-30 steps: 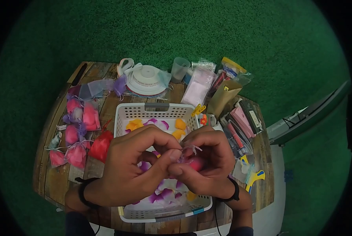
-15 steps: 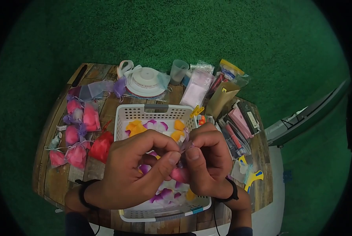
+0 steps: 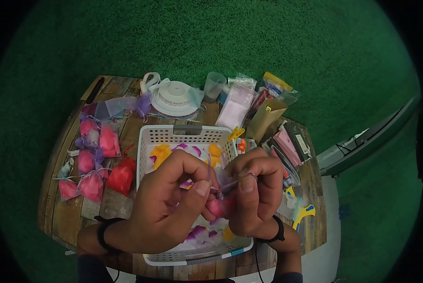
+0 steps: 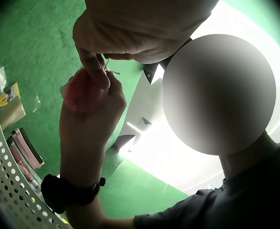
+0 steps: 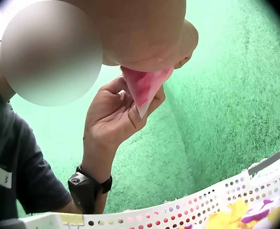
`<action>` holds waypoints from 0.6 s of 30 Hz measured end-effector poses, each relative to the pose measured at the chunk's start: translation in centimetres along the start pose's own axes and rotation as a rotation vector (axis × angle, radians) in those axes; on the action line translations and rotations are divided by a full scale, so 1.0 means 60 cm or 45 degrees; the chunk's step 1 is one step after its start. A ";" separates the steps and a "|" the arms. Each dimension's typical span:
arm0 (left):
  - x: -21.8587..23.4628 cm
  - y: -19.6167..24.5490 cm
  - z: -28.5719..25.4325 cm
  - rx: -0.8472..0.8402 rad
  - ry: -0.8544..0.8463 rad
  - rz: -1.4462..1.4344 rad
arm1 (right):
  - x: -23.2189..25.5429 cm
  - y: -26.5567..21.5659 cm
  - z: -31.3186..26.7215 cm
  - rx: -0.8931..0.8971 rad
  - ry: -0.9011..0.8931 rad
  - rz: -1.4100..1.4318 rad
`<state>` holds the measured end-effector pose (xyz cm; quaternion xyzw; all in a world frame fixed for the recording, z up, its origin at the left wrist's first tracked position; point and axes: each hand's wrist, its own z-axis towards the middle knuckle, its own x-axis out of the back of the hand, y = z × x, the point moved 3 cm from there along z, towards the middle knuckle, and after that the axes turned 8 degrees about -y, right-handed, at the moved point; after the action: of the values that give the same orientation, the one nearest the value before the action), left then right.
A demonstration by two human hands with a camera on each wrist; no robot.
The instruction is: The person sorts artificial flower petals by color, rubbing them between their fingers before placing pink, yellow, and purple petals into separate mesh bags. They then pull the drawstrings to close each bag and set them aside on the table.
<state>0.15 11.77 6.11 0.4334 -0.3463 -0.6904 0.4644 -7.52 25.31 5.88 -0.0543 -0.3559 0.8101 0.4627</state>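
Note:
Both hands are raised over a white perforated basket [image 3: 146, 141] that holds purple, white and yellow petals [image 3: 199, 233]. Between them hangs a small pink pouch [image 3: 219, 206] of sheer fabric, stuffed full. My right hand [image 3: 242, 181] grips the pouch [image 4: 82, 90] and pinches its thin drawstring [image 3: 223, 187] under the thumb. My left hand [image 3: 206, 185] pinches the drawstring at the pouch's neck with thumb and forefinger. In the right wrist view the pouch [image 5: 145, 86] points down, with the left hand [image 5: 113, 112] behind it. Each wrist wears a black band.
Filled pink pouches [image 3: 91, 155] and a red pouch [image 3: 122, 174] lie left of the basket on the wooden table [image 3: 65, 212]. Behind it are empty sheer bags [image 3: 119, 106], a ribbon spool [image 3: 176, 96] and a plastic cup [image 3: 215, 85]. Packets [image 3: 277, 137] crowd the right. Green turf surrounds the table.
My right thumb has shifted right and the drawstring now runs taut between the hands. The pouch hangs lower between the palms. The left hand has risen slightly.

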 end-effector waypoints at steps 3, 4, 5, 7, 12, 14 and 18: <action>-0.002 -0.008 0.001 -0.044 -0.005 -0.071 | 0.005 0.001 0.000 0.068 0.092 0.029; -0.001 -0.012 0.001 -0.089 0.000 -0.055 | 0.007 0.001 0.001 0.075 0.123 -0.005; 0.002 -0.018 0.003 -0.090 -0.003 -0.055 | 0.008 0.003 0.003 0.076 0.124 -0.008; 0.009 -0.022 0.005 -0.195 -0.021 0.203 | 0.008 0.004 0.008 0.189 0.108 -0.053; 0.005 -0.033 0.007 0.041 0.124 -0.195 | -0.013 0.005 0.012 0.238 0.109 0.052; 0.005 -0.039 0.007 0.080 0.143 -0.346 | -0.016 0.007 0.014 0.219 0.086 -0.003; 0.011 -0.044 0.004 0.014 0.287 -0.484 | -0.025 0.010 0.023 0.294 -0.001 -0.078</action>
<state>-1.12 12.03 3.73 0.5677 -0.2080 -0.7109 0.3594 -7.66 23.21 6.16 0.0105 -0.2621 0.8313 0.4901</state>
